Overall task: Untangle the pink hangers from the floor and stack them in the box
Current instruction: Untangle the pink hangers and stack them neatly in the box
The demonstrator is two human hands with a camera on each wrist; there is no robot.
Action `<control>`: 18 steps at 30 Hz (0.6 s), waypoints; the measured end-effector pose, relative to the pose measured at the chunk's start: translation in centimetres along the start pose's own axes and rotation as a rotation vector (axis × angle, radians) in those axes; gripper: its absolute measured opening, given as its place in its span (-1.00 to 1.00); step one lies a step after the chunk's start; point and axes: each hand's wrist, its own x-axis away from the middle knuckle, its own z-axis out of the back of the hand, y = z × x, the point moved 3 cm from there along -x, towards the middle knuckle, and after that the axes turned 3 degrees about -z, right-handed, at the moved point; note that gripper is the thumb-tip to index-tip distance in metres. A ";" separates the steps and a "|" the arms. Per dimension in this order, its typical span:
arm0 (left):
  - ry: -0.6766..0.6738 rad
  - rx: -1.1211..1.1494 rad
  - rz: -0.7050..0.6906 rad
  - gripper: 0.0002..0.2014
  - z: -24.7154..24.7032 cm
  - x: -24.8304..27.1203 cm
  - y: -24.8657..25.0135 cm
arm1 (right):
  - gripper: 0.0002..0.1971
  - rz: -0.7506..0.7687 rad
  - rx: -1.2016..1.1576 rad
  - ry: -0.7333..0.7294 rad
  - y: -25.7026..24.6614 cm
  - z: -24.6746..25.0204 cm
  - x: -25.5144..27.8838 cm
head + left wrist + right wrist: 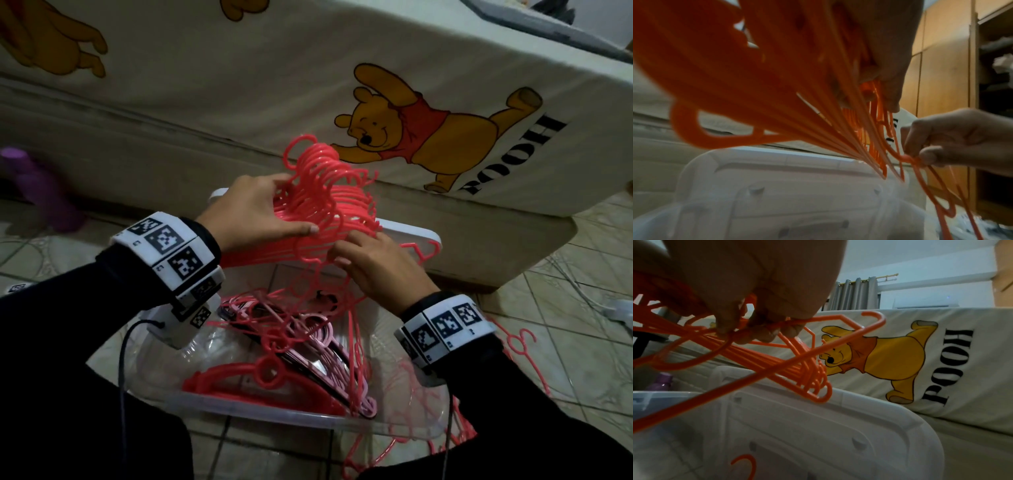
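Observation:
A thick bundle of pink hangers [318, 192] [760, 84] is lifted above the clear plastic box [239, 414]. My left hand [260, 212] grips the bundle near the hooks, thumb underneath. My right hand [373, 270] [953, 141] pinches a single hanger [797, 353] at the tangle's lower right, where it crosses the bundle. More pink and pale pink hangers [294, 346] lie stacked inside the box. Loose pink hangers [520, 346] rest on the tiled floor to the right of the box.
The white box lid [407, 236] [818, 426] stands behind the box against a mattress [239, 85] in a bear-print sheet. A purple bottle [37, 185] lies on the floor at left. A white cable [603, 305] runs along the tiles at right. Wooden cabinets [941, 65] stand beyond.

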 end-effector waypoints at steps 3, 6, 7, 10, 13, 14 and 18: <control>-0.026 0.016 -0.007 -0.44 -0.4 0.2 -0.3 | -0.83 0.027 0.023 -0.017 -0.3 -0.1 0.0; 0.013 -0.015 -0.030 -0.54 -0.9 0.2 0.1 | -0.89 0.138 0.112 -0.021 -1.8 -1.1 0.1; 0.026 -0.016 -0.041 -0.56 -1.0 0.2 0.3 | -0.91 0.177 0.128 -0.043 -2.6 -1.7 0.1; 0.027 0.036 -0.067 -0.52 -1.0 -0.2 0.7 | -0.88 0.179 0.122 -0.091 -3.4 -2.8 -0.2; 0.050 0.122 -0.078 -0.44 -0.3 -0.6 0.4 | -0.79 0.063 0.067 -0.112 -1.2 -2.0 -0.1; 0.068 0.145 -0.075 -0.41 0.0 -0.7 0.2 | -0.78 0.025 0.044 -0.111 -0.3 -1.4 0.1; 0.137 0.176 -0.068 -0.31 1.1 -0.8 -0.6 | -0.81 -0.083 -0.051 -0.120 2.4 0.5 0.8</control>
